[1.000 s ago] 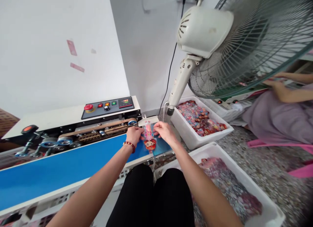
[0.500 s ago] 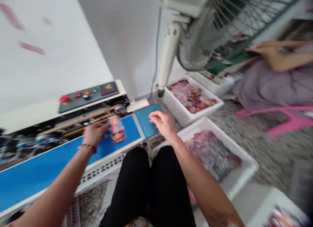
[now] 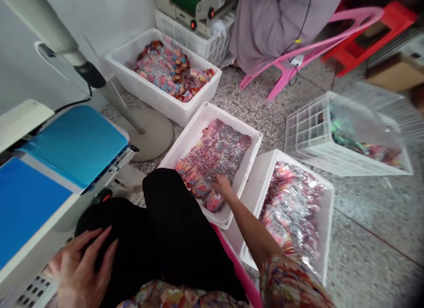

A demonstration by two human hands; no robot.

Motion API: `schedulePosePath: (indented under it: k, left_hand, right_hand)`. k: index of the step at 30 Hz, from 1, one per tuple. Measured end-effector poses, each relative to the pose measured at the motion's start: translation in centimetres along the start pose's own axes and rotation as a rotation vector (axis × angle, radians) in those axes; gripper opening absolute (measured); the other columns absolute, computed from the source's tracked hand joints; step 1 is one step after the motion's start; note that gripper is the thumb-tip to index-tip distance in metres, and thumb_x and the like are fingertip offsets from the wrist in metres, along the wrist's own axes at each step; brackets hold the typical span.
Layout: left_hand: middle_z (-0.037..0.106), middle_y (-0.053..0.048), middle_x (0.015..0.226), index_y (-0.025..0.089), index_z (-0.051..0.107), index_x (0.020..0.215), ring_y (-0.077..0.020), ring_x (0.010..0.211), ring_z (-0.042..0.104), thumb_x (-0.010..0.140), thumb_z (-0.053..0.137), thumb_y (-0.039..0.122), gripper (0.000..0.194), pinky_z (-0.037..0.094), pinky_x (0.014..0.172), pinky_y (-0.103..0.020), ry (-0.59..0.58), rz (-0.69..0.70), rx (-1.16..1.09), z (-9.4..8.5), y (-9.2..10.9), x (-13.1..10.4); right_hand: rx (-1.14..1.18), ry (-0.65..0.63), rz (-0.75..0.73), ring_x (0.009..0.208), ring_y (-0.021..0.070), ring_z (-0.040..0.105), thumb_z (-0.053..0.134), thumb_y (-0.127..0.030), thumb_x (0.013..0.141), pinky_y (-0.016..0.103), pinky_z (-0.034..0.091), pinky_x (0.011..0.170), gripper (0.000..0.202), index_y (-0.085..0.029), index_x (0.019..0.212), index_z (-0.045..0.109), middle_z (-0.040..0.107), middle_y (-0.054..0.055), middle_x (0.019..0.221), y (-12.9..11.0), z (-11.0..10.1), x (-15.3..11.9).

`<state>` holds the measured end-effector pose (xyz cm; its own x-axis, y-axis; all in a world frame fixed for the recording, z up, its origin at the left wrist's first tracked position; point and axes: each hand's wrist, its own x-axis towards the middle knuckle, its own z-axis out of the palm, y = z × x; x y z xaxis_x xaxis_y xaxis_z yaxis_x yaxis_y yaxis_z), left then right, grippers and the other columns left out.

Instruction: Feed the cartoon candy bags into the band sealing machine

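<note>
My left hand [image 3: 82, 266] rests on the black trouser leg at the lower left, its fingers spread and holding nothing. Over to the right, my right hand [image 3: 222, 185] reaches into a white foam box [image 3: 253, 142] of small shiny packets [image 3: 228, 142]. Its fingers are bent down at a pink packet [image 3: 213, 201] near the box's front end. Whether they grip it is too blurred to tell.
A blue belt [image 3: 29, 206] and a teal end plate [image 3: 77, 144] lie at the left, beside a stand's round base [image 3: 149, 133]. More packets fill two boxes [image 3: 198, 105] [image 3: 327, 224]. A white basket [image 3: 306, 131] stands right. A person in grey-purple cloth [image 3: 258, 29] is beyond.
The view has turned right and down. My left hand has left the packet on the belt and come to my leg. My right hand has moved down into the packet box.
</note>
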<state>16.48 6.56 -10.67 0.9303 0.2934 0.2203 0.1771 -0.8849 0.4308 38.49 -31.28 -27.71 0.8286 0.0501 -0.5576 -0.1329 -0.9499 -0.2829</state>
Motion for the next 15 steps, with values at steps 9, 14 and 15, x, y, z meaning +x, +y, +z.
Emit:
schedulePosePath:
  k: [9,14,15]
  left_hand:
    - [0.066,-0.013,0.125,0.03,0.065,0.133,-0.0347,0.11,0.064,0.089,0.069,0.027,0.044,0.041,0.105,-0.055,0.011,0.108,0.065,0.2,0.0,0.4]
    - [0.066,-0.013,0.125,0.03,0.065,0.134,-0.0342,0.11,0.064,0.089,0.07,0.025,0.046,0.041,0.104,-0.054,0.017,0.1,0.075,0.2,0.0,0.2]
    - [0.066,-0.013,0.125,0.03,0.065,0.134,-0.0342,0.111,0.064,0.089,0.07,0.025,0.046,0.041,0.104,-0.054,0.019,0.096,0.073,0.2,0.0,0.2]
  right_hand:
    - [-0.328,0.045,-0.056,0.12,0.0325,0.052,0.062,-0.046,0.095,0.045,0.036,0.103,0.04,-0.015,0.119,0.062,0.06,0.021,0.128,-1.9,4.8,-0.7]
    - [-0.352,0.017,-0.209,0.117,0.0309,0.053,0.062,-0.043,0.096,0.046,0.033,0.104,0.037,-0.015,0.119,0.061,0.064,0.019,0.122,-1.9,5.3,-1.0]
    - [-0.351,0.003,-0.229,0.116,0.0306,0.054,0.062,-0.046,0.096,0.046,0.033,0.105,0.039,-0.015,0.12,0.061,0.065,0.018,0.121,-1.9,5.2,-0.9]
